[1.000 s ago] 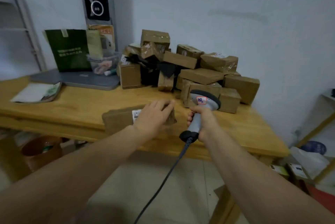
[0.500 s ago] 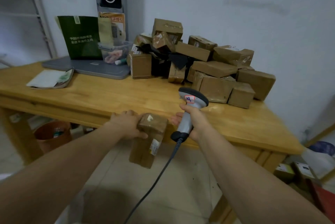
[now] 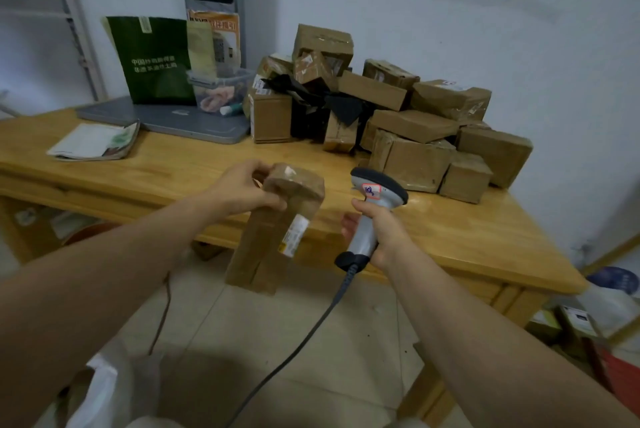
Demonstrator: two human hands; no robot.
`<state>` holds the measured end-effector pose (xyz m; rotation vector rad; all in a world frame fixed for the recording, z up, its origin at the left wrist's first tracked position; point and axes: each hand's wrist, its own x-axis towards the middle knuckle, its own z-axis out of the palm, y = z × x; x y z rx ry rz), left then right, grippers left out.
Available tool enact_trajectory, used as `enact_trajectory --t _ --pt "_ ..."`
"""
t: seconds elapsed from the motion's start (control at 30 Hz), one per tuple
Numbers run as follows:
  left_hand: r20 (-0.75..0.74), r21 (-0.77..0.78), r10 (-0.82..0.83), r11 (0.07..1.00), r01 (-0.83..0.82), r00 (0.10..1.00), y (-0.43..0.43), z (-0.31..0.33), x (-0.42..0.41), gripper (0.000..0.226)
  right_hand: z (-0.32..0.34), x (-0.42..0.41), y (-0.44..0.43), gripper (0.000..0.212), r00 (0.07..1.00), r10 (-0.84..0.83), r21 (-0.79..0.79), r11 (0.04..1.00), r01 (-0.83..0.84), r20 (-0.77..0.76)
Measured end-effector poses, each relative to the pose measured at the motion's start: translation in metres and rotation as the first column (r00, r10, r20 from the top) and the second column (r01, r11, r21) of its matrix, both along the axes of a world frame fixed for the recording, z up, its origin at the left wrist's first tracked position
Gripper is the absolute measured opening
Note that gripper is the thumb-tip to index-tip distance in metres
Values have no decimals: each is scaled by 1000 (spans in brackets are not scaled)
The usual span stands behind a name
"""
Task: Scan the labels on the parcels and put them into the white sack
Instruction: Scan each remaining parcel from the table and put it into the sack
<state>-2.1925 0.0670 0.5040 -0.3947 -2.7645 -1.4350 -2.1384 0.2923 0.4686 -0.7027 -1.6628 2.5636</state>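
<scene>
The white sack (image 3: 100, 389) lies low, beneath the left forearm. The left hand (image 3: 242, 190) grips one parcel (image 3: 273, 233) by its top, label (image 3: 294, 235) facing the right hand (image 3: 377, 233), which is nearby but apart and is wrapped round the scanner (image 3: 374, 206). The pile of parcels (image 3: 408, 126) beyond both hands suggests most work remains.

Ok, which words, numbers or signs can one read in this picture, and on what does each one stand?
"中国": seemingly the start of two white lines on the green bag; the rest is blurred.
On the orange poster: dark characters, too blurred to read.
On the scanner: red-edged sticker with blue marks, not readable.
On the held parcel: white label, print too small.
On the piled parcels: labels too small.
</scene>
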Motion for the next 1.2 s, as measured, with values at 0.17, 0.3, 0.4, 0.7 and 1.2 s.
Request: enact_trajectory --t 0.17,0.3,0.4,0.7,1.2 --pt "62 488 -27 873 -7 998 -31 61 14 65 7 4 -7 45 996 60 12 998 -61 72" --pt "62 497 -46 868 9 997 -43 54 31 61 14 12 -21 55 996 90 -152 985 -87 15" --pt "10 310 67 948 -67 998 -51 43 35 71 19 13 -22 53 999 23 -173 985 -30 -44" --pt "451 489 -215 871 -38 866 -60 53 47 54 14 11 -26 47 989 -102 -93 991 92 -103" --pt "-283 -243 147 945 -219 948 -59 18 32 108 27 23 -36 22 973 88 256 966 -31 -212"
